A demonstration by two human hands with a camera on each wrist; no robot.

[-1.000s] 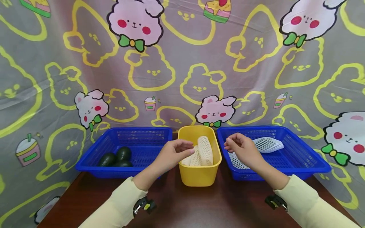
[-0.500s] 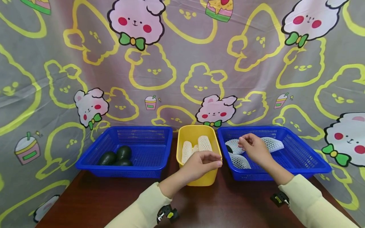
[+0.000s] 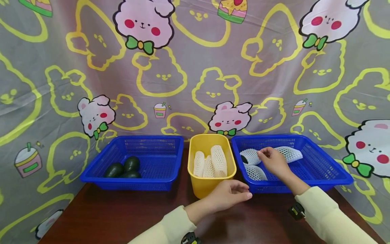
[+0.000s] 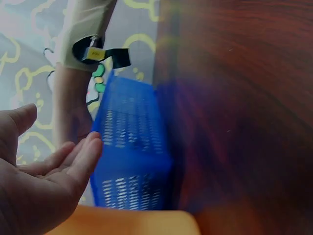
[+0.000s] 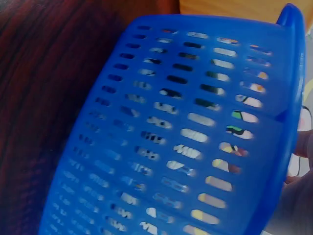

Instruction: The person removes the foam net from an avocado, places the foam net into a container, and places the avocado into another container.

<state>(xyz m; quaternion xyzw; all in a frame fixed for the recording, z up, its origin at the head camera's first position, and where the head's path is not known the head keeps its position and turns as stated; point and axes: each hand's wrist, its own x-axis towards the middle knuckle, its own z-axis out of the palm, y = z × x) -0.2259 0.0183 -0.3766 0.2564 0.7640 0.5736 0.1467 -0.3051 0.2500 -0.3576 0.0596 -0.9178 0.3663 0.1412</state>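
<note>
In the head view my right hand [image 3: 274, 163] is over the right blue basket [image 3: 323, 169], fingers loosely bent. Its fingertips are right at the end of a white foam net sleeve [image 3: 251, 156], from which the dark end of an avocado shows. Another netted piece [image 3: 255, 173] lies in front of it, and a third net sleeve [image 3: 290, 154] lies behind the hand. My left hand [image 3: 226, 196] hovers before the yellow bin [image 3: 210, 184], fingers relaxed, holding nothing; the left wrist view shows this hand [image 4: 49, 181] too. In the right wrist view the basket wall [image 5: 161, 122] hides most of the right hand.
Several cream foam net sleeves [image 3: 218, 161] stand in the yellow bin. The left blue basket [image 3: 158, 184] holds three dark avocados [image 3: 132, 164]. All three containers stand on a dark wooden table [image 3: 122, 213], against a patterned cloth [image 3: 182, 74].
My left hand has moved from over the yellow bin rightward and toward me, uncovering the sleeves. My right hand has shifted slightly right, exposing the netted avocado that it covered.
</note>
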